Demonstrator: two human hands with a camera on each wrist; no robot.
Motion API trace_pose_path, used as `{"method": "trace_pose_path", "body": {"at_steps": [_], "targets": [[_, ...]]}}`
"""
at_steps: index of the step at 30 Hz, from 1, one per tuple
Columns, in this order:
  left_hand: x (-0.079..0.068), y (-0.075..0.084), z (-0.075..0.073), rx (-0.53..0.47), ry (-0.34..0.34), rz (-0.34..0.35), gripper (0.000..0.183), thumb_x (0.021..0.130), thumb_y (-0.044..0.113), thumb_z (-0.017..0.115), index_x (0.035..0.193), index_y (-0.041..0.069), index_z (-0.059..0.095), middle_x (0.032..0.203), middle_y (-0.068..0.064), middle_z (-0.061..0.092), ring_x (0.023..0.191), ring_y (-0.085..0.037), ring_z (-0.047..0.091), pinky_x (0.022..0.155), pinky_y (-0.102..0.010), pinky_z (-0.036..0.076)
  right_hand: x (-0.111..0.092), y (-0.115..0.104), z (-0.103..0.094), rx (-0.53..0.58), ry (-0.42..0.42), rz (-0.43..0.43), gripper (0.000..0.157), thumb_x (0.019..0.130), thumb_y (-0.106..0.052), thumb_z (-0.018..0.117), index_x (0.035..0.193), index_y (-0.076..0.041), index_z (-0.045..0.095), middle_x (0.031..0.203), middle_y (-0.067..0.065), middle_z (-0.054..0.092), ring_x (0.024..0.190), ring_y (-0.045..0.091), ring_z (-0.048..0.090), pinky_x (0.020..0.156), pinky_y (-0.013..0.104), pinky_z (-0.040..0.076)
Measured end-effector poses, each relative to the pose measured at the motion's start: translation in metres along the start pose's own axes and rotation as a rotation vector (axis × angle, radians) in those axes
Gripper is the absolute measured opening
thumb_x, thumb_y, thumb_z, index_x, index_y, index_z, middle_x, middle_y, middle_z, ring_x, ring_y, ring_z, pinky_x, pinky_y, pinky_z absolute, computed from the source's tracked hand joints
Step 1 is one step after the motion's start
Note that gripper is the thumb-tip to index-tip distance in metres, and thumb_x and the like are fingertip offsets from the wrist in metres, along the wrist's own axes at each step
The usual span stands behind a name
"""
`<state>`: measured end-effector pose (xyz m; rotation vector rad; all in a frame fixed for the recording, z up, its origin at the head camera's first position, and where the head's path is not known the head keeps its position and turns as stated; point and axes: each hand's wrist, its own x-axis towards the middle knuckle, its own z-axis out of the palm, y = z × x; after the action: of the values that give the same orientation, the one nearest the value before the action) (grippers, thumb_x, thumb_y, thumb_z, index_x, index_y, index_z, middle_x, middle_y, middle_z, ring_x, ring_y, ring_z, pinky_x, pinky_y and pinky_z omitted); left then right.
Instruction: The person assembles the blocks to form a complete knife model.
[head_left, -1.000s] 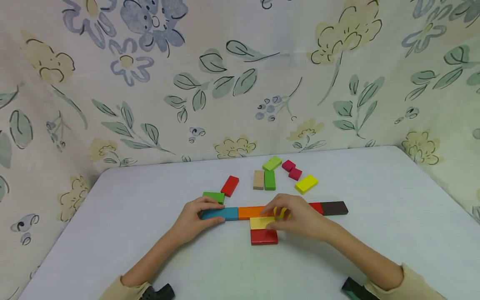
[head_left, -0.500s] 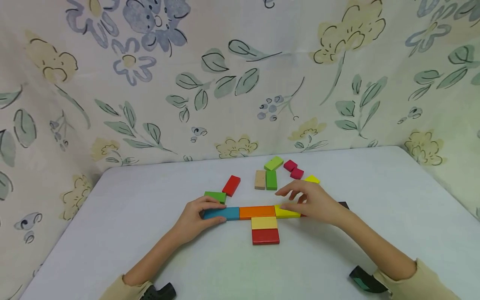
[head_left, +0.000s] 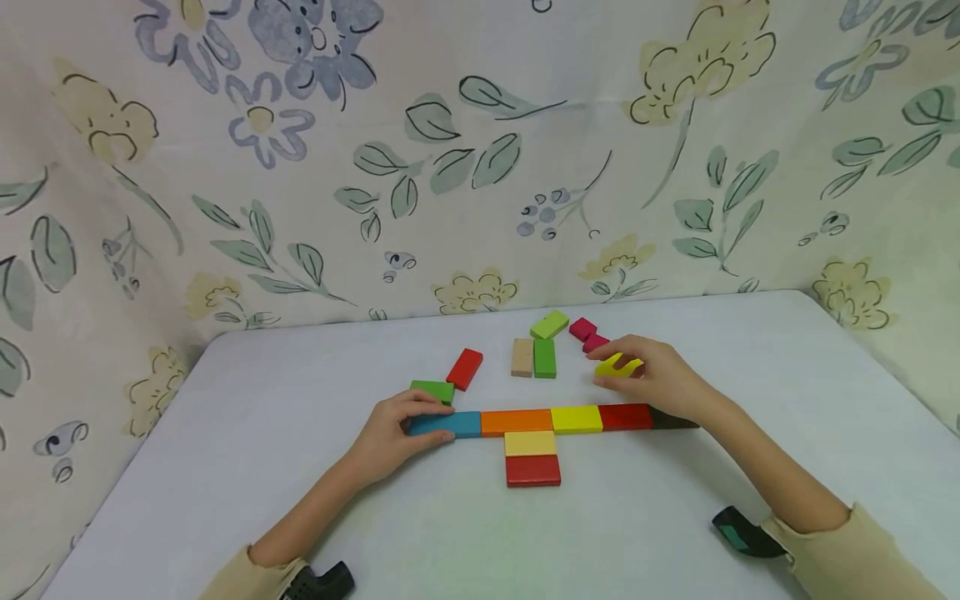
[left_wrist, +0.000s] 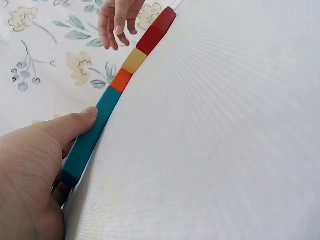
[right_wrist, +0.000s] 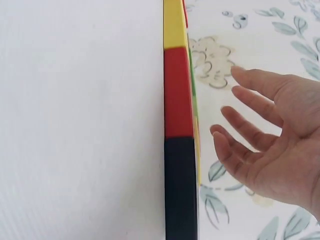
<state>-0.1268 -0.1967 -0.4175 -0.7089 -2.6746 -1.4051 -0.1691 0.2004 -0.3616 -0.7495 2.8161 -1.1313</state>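
I have the fingers of my left hand (head_left: 390, 432) pinching the end of the blue block (head_left: 461, 424), thumb on its near side and the others on the far side; I judge that this steadies the row against a nudge. The row lies across the table (head_left: 450, 533), its pieces touching end to end: blue, then the orange block (head_left: 516, 422), a yellow block (head_left: 576, 419), a red block (head_left: 626, 417) and the dark block (head_left: 670, 418). On my side of it, a pale yellow block (head_left: 530, 444) sits against the long edge with another red block (head_left: 533, 471) below, like a short stem; that squared layout looks deliberate.

My right hand (head_left: 660, 377) is over the loose yellow block (head_left: 613, 369), beyond the row. Its fingers are spread and gently bent, holding nothing; I cannot tell whether they touch the block. The thumb stands on the near side and the others on the far side, which would suit a pinch across its width.

The other spare pieces, such as the beige block (head_left: 522, 358), lie scattered behind the row, probably for easy reach. I can read no brand, label or writing on the blocks.
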Motion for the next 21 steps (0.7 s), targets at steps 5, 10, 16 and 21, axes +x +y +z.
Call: {"method": "trace_pose_path", "body": {"at_steps": [5, 10, 16, 21], "targets": [[0.001, -0.001, 0.000, -0.001, -0.001, -0.003, 0.029, 0.088, 0.014, 0.087, 0.116, 0.009, 0.082, 0.113, -0.004, 0.073, 0.102, -0.020, 0.058, 0.071, -0.019, 0.045, 0.002, 0.012, -0.005, -0.018, 0.013, 0.044, 0.037, 0.093, -0.012, 0.081, 0.127, -0.002, 0.072, 0.127, 0.020, 0.070, 0.105, 0.032, 0.066, 0.079, 0.020, 0.056], [0.001, -0.002, 0.000, -0.006, -0.005, -0.018, 0.029, 0.088, 0.015, 0.087, 0.116, 0.010, 0.082, 0.114, -0.004, 0.073, 0.103, -0.021, 0.058, 0.071, -0.019, 0.045, 0.002, 0.021, -0.007, -0.035, 0.010, 0.066, 0.040, 0.093, -0.013, 0.081, 0.129, -0.002, 0.070, 0.132, 0.023, 0.066, 0.112, 0.039, 0.062, 0.084, 0.032, 0.060], [0.001, -0.002, 0.001, -0.005, -0.004, -0.020, 0.029, 0.088, 0.015, 0.087, 0.117, 0.010, 0.082, 0.115, -0.003, 0.073, 0.107, -0.022, 0.060, 0.080, -0.019, 0.051, 0.002, 0.029, -0.008, -0.040, -0.006, 0.078, 0.042, 0.093, -0.013, 0.081, 0.131, -0.001, 0.069, 0.137, 0.025, 0.063, 0.122, 0.047, 0.056, 0.095, 0.059, 0.059], [0.000, -0.002, 0.001, 0.001, -0.005, -0.025, 0.029, 0.088, 0.016, 0.087, 0.117, 0.010, 0.082, 0.115, -0.004, 0.072, 0.103, -0.021, 0.058, 0.072, -0.019, 0.045, 0.003, 0.031, -0.007, -0.054, -0.028, 0.106, 0.044, 0.093, -0.013, 0.081, 0.134, -0.001, 0.068, 0.136, 0.026, 0.063, 0.115, 0.042, 0.060, 0.087, 0.044, 0.062]]}}
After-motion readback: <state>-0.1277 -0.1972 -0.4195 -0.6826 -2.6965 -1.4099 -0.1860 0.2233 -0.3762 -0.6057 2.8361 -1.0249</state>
